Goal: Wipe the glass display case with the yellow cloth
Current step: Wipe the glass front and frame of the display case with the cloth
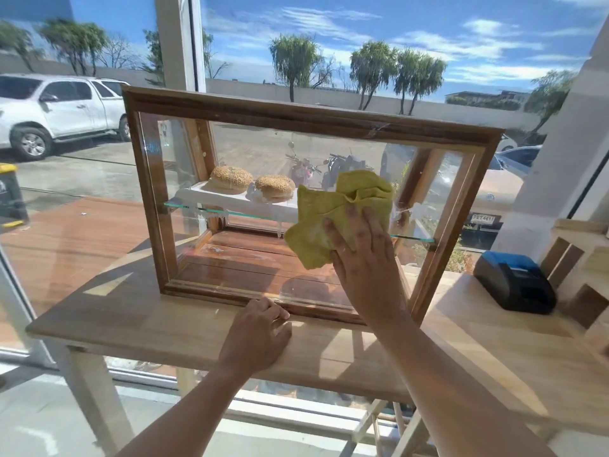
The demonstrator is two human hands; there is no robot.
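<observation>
My right hand [362,258] is raised toward one o'clock on a bare, nearly straight forearm, its back facing me, fingers extended and spread, pressing flat on the yellow cloth [333,212]. My left hand [255,334] sits lower, near twelve o'clock, palm down, fingers loosely bent with the fingertips [280,313] touching the lower wooden frame of the glass display case [230,295]. Both forearms enter from six o'clock, bare, the left angling up from the lower left.

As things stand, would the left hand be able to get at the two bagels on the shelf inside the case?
Probably not. The left hand rests on the table at the case's lower frame, and the front glass pane stands between it and the bagels. No opening shows on this side; the right hand presses the yellow cloth on that pane.
</observation>
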